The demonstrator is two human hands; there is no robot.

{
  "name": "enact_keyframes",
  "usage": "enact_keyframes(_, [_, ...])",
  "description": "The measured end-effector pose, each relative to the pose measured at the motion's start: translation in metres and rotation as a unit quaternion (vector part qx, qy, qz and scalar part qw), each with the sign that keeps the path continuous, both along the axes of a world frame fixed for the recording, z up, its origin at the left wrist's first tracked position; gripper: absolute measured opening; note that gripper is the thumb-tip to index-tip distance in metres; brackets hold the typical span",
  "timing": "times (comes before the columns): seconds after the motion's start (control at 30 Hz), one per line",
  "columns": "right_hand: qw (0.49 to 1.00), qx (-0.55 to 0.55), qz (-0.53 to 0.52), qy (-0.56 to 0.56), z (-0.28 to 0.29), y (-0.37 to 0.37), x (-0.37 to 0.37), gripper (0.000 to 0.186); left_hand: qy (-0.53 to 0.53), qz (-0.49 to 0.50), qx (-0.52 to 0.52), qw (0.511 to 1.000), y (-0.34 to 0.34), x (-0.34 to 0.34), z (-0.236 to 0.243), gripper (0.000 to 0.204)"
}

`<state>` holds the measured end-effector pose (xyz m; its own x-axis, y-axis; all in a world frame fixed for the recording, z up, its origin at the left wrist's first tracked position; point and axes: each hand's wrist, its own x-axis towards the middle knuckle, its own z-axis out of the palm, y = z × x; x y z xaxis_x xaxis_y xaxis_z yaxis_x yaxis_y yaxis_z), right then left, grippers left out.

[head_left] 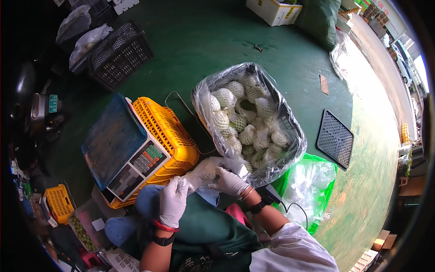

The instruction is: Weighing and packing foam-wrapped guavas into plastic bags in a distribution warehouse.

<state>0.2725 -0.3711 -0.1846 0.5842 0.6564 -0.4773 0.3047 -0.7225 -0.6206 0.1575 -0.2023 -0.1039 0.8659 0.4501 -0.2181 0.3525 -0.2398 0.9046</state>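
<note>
Left hand: gloved, and here it is, fingers pinched tight on one end of the plastic bag; that's the left hand.
Right hand: gloved too, the right hand, thumb and fingers pinching the bag's other end.
Bag: right there between the two, above the lap, just beside the lined box; its contents are hard to make out.
Box: loaded with round fruit in pale foam nets!
Scale: over on the left, the scale sits on yellow crates.
Green crate: near the right arm, the green crate holds clear plastic.
</note>
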Motion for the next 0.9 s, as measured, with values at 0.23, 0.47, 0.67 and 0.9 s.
enact_keyframes(0.23, [0.955,-0.066,-0.188,-0.219,-0.090,-0.073,0.137,0.033,-0.033,-0.039,0.094,0.994,-0.027,0.003,-0.037,0.011])
enact_keyframes(0.47, [0.812,-0.201,0.060,-0.544,-0.223,-0.044,0.156,0.025,0.083,0.065,-0.271,0.957,-0.006,0.003,0.005,0.031])
enact_keyframes(0.67, [0.891,-0.181,-0.098,-0.406,-0.213,-0.040,0.157,0.019,0.084,0.036,-0.337,0.937,-0.015,-0.011,0.013,0.035])
enact_keyframes(0.9, [0.855,0.387,-0.338,0.069,-0.087,-0.083,0.127,0.071,0.045,0.028,-0.360,0.931,-0.033,0.006,0.010,0.039])
